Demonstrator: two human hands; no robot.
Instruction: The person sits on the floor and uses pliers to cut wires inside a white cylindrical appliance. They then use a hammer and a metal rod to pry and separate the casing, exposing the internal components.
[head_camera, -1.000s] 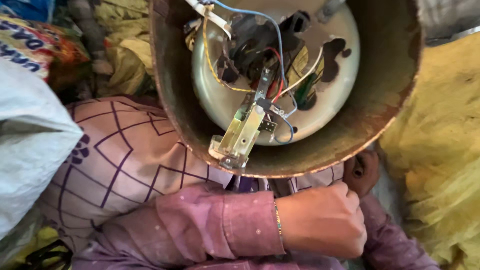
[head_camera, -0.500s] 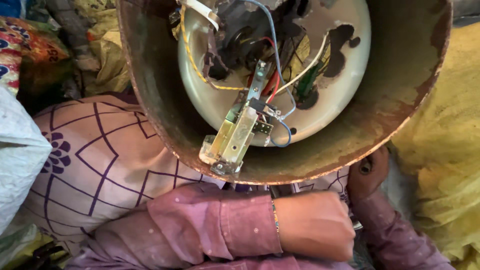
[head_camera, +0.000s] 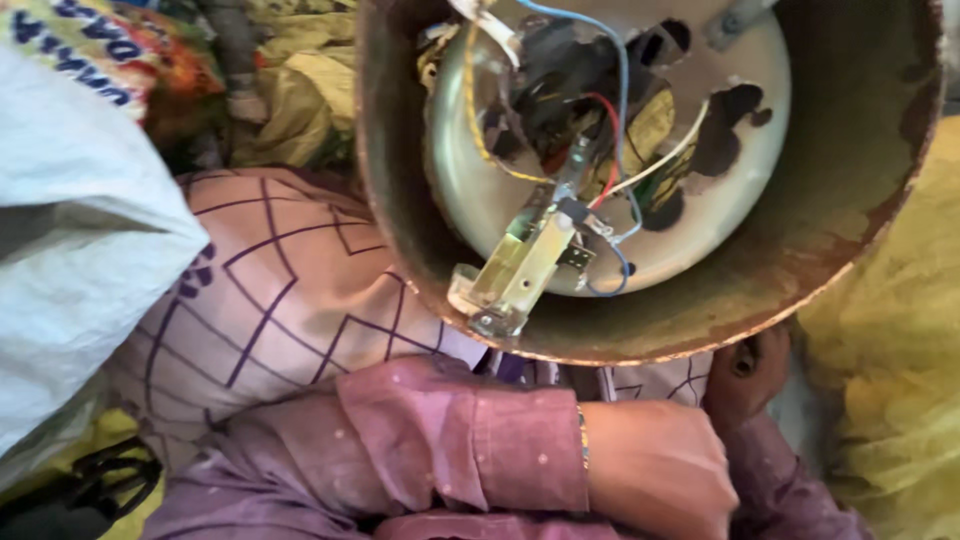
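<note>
Rusty round metal casing (head_camera: 840, 250) with wired pale inner plate (head_camera: 690, 200) tilted across the lap, just above both hands — left hand (head_camera: 660, 480) fisted below its rim, right hand (head_camera: 750, 375) under the edge, grip unclear.

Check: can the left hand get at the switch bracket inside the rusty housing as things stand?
Probably yes. The left hand lies fisted just below the rusty housing; the open mouth leaves the switch bracket exposed, nothing between.
</note>
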